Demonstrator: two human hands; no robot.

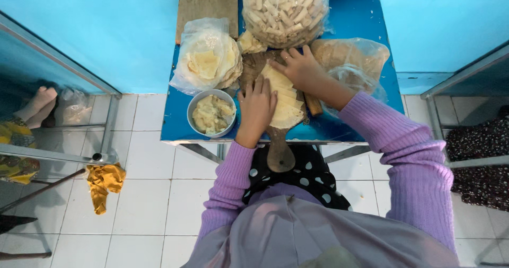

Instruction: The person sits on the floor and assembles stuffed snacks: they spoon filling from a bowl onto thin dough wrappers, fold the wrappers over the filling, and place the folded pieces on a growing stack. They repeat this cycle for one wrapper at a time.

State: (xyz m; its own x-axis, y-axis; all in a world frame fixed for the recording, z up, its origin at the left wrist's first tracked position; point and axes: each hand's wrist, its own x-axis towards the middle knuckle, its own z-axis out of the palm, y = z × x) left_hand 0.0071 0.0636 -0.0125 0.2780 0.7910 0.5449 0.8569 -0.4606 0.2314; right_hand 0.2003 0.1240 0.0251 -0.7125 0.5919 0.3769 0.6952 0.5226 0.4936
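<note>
My left hand (257, 108) lies flat on a pale thin wrapper (286, 101) spread on a round wooden board (279, 152) with a handle pointing toward me. At the wrapper's far edge, my right hand (298, 66) presses down with fingers spread. Both hands hold nothing; they rest on the sheet. A metal bowl of yellowish filling (211, 113) stands just left of my left hand. The board sits on a small blue table (177, 125).
A plastic bag of stacked round wrappers (208, 56) lies at the back left. A clear bag of finished rolls (284, 11) stands behind the board, a crumpled plastic bag (352, 61) to the right. Another person's bare feet (38, 103) and a yellow cloth (105, 182) are at left.
</note>
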